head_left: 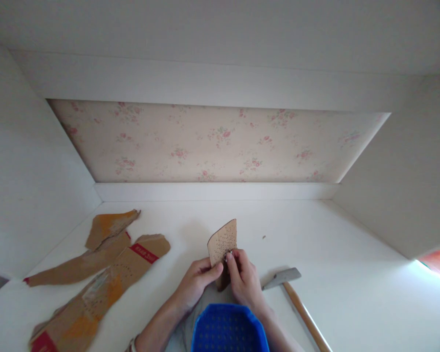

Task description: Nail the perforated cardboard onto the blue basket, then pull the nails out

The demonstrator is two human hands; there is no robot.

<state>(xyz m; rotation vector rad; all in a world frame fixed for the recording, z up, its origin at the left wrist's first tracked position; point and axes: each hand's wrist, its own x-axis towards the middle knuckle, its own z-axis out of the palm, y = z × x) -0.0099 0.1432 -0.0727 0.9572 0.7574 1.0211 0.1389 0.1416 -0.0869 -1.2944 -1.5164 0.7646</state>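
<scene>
1 dark-dotted cardboard piece (223, 238) held beyond 1 blue basket (230, 309): left hand (201, 279) grips the piece's left edge, right hand (244, 279) pinches 1 tiny dark bit (226, 254) at its face. 1 wood-handled hammer (297, 304) right, 2+ torn cardboard scraps (127, 275) left; white tabletop (370, 293) runs to rear ledge (218, 191).

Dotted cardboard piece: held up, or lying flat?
Held up: the dotted cardboard piece rises above the left hand, which grips it, and the right hand.
</scene>
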